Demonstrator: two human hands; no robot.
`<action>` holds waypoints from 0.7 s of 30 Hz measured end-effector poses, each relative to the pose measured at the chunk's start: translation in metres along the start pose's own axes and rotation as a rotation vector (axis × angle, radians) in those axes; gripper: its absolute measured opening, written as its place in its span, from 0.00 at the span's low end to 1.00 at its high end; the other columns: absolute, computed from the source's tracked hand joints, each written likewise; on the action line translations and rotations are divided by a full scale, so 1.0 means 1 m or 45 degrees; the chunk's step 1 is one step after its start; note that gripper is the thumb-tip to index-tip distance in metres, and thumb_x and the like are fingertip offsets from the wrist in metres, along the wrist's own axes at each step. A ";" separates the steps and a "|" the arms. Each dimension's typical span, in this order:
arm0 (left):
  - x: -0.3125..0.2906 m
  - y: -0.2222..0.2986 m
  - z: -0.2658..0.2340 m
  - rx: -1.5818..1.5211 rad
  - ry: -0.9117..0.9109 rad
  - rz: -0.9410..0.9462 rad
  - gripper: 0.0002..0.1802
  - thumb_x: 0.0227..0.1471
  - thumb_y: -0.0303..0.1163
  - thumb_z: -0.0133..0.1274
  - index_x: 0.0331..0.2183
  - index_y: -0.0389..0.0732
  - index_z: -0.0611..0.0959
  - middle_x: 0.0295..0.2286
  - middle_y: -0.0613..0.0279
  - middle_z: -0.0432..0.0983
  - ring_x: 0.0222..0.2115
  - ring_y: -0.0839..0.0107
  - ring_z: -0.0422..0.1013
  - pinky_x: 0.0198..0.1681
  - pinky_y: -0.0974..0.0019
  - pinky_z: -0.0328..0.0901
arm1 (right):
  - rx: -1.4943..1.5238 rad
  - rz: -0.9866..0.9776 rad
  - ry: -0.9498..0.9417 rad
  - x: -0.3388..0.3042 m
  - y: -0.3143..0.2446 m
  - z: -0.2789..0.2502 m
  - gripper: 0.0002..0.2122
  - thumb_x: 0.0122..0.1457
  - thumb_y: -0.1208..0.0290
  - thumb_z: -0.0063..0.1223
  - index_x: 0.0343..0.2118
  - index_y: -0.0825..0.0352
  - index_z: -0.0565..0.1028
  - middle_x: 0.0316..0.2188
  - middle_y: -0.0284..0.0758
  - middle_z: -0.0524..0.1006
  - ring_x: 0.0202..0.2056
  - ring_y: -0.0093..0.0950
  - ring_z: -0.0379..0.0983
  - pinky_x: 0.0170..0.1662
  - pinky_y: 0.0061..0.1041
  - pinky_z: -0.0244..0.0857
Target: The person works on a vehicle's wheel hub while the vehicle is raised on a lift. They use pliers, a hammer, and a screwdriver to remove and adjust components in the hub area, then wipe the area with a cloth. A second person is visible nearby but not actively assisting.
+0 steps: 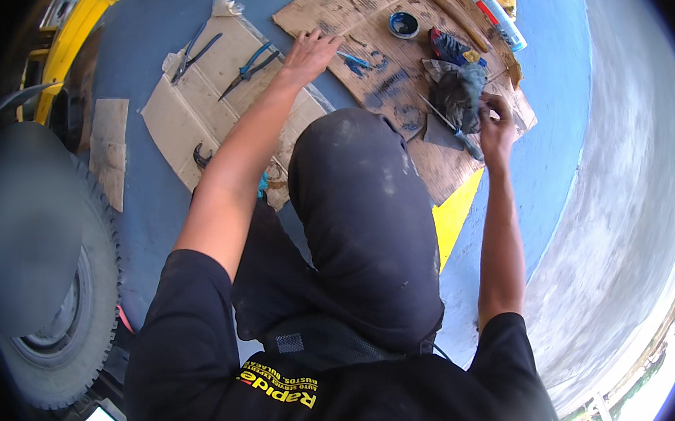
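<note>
My left hand (313, 55) rests palm down at the near left edge of a stained cardboard sheet (320, 12), its fingers bent and apart. Just right of it lies a narrow blue item (354, 60) among dark smears; its kind is unclear. My right hand (498, 129) has its thumb and fingers curled at the right edge of a dirty grey-black rag (463, 94), pinching it. Beside the rag a screwdriver (469, 145) with a dark bluish handle lies on the cardboard. Beyond the rag is a crumpled dark blue and red packet (447, 48).
A small open tub (404, 25) with dark residue and a spray can (498, 17) stand farther off. Two pliers, blue-handled (247, 73) and dark (195, 57), lie on another cardboard piece (174, 113). A tyre (92, 303) is at left, a grey wall (631, 153) at right.
</note>
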State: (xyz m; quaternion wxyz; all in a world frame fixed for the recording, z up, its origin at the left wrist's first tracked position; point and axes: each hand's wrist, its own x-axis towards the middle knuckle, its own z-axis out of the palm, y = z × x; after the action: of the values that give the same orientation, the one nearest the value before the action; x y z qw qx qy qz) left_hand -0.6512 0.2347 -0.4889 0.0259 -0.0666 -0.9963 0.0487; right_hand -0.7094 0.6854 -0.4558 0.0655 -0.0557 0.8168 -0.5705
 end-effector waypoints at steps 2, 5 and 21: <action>-0.008 -0.006 -0.007 -0.073 -0.023 -0.043 0.16 0.69 0.32 0.53 0.56 0.45 0.77 0.48 0.56 0.83 0.55 0.53 0.75 0.60 0.39 0.63 | 0.422 0.070 0.009 0.000 0.009 -0.024 0.12 0.72 0.81 0.50 0.54 0.69 0.79 0.52 0.32 0.83 0.53 0.24 0.78 0.60 0.28 0.70; 0.011 0.018 -0.069 -0.267 -0.251 -0.117 0.15 0.69 0.31 0.52 0.55 0.42 0.78 0.45 0.47 0.84 0.51 0.49 0.78 0.60 0.36 0.63 | 0.704 0.143 -0.045 -0.006 0.014 -0.074 0.16 0.74 0.76 0.47 0.60 0.74 0.75 0.58 0.41 0.80 0.56 0.32 0.78 0.64 0.34 0.70; 0.117 0.178 -0.285 -2.043 -0.482 -0.753 0.20 0.72 0.44 0.55 0.39 0.36 0.87 0.29 0.67 0.80 0.26 0.80 0.70 0.31 0.72 0.69 | 1.795 0.138 -0.088 0.001 -0.069 -0.026 0.20 0.77 0.64 0.43 0.65 0.70 0.70 0.64 0.41 0.75 0.65 0.36 0.70 0.72 0.40 0.62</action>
State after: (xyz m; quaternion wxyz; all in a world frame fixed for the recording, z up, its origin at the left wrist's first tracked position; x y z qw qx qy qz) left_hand -0.7278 0.4523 -0.2185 -0.1828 0.2056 -0.6938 -0.6656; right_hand -0.7135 0.6853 -0.3818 0.1402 0.0227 0.2518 -0.9573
